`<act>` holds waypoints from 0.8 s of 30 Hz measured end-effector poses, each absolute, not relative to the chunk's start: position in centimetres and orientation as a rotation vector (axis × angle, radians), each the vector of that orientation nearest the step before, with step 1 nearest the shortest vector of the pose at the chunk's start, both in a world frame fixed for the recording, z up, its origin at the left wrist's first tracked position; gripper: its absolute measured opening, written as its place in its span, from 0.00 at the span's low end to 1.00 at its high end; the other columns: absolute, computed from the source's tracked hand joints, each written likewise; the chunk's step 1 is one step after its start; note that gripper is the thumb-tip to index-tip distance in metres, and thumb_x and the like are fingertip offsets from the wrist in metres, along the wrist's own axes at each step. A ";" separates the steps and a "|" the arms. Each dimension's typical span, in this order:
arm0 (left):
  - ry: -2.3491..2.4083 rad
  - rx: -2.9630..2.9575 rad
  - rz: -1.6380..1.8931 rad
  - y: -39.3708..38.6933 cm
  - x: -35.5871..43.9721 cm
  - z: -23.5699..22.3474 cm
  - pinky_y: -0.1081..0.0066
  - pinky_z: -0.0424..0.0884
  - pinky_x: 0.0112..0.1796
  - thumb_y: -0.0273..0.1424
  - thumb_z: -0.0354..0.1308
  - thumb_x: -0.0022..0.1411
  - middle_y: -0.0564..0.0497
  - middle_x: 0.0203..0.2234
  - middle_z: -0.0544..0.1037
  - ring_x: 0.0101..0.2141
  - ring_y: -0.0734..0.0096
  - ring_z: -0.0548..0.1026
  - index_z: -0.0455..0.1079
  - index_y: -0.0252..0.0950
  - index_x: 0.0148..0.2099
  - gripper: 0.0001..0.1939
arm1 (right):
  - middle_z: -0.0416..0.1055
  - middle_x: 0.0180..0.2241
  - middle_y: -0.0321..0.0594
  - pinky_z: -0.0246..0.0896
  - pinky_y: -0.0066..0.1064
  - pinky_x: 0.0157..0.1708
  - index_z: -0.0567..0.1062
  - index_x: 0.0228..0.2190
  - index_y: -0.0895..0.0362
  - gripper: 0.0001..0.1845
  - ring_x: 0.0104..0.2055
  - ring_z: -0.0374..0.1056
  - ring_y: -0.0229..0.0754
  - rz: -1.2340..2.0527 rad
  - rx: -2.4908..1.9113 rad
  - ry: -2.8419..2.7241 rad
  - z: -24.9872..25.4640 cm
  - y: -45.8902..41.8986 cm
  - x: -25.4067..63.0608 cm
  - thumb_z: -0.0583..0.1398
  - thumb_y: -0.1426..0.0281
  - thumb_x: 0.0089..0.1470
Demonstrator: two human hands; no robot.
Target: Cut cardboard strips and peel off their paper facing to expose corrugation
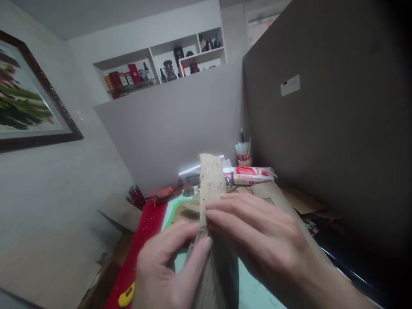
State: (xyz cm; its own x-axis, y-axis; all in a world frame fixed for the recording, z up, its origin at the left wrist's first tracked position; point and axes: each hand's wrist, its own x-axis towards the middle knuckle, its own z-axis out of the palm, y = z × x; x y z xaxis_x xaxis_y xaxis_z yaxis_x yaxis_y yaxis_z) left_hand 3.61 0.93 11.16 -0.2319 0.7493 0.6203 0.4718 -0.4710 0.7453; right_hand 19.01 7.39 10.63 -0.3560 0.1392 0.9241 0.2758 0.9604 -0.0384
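A long piece of corrugated cardboard [213,178] stands up in front of me, its ribbed, torn-looking surface showing in the upper part. My left hand [174,266] pinches its left edge between thumb and fingers. From the right, my right hand [260,236] closes on the same piece a little higher, with its fingertips against the cardboard's face. The right thumb is hidden. Below the hands the cardboard runs down towards me, darker and partly in shadow.
A yellow cutter [126,295] lies on the red table edge [146,236] at left. At the back are a wipes packet [252,175] and a cup with scissors and pens [243,159]. More cardboard [273,193] lies at right. Grey panels [180,128] stand behind the table.
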 end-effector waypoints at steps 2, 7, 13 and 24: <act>1.466 1.810 1.756 1.0 3.4 11.2 0.82 0.71 0.32 0.27 0.64 0.55 0.64 0.26 0.82 0.28 0.77 0.77 0.83 0.56 0.33 0.13 | 0.81 0.35 0.48 0.74 0.40 0.44 0.80 0.34 0.63 0.19 0.36 0.76 0.46 -0.242 -0.275 -1.867 10.5 7.3 18.6 0.50 0.80 0.66; 1.487 1.756 1.641 1.3 2.7 11.3 0.81 0.72 0.32 0.29 0.65 0.56 0.59 0.26 0.82 0.28 0.75 0.77 0.84 0.50 0.34 0.09 | 0.81 0.30 0.49 0.77 0.42 0.42 0.80 0.32 0.64 0.18 0.35 0.78 0.49 -0.359 -0.284 -1.910 10.3 7.2 18.2 0.51 0.83 0.63; 1.472 1.664 1.568 1.3 2.3 11.6 0.81 0.70 0.31 0.30 0.65 0.55 0.58 0.23 0.79 0.27 0.75 0.76 0.82 0.45 0.29 0.05 | 0.80 0.30 0.52 0.77 0.43 0.39 0.79 0.28 0.65 0.18 0.35 0.77 0.51 -0.450 -0.190 -1.911 10.4 7.5 18.1 0.53 0.84 0.63; 1.428 1.612 1.483 1.5 2.2 11.7 0.79 0.70 0.32 0.33 0.66 0.54 0.57 0.21 0.76 0.26 0.75 0.73 0.82 0.44 0.28 0.04 | 0.78 0.28 0.49 0.76 0.39 0.36 0.76 0.24 0.61 0.20 0.35 0.76 0.48 -0.420 -0.164 -1.969 10.4 7.7 18.6 0.52 0.82 0.65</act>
State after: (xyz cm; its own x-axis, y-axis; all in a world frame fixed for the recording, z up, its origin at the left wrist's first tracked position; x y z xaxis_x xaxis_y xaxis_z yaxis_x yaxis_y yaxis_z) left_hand 2.18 1.47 11.69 -0.1555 0.9129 0.3774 0.3427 -0.3085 0.8873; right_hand 18.62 7.68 10.42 -0.4244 -0.0740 0.9025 0.3008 0.9285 0.2176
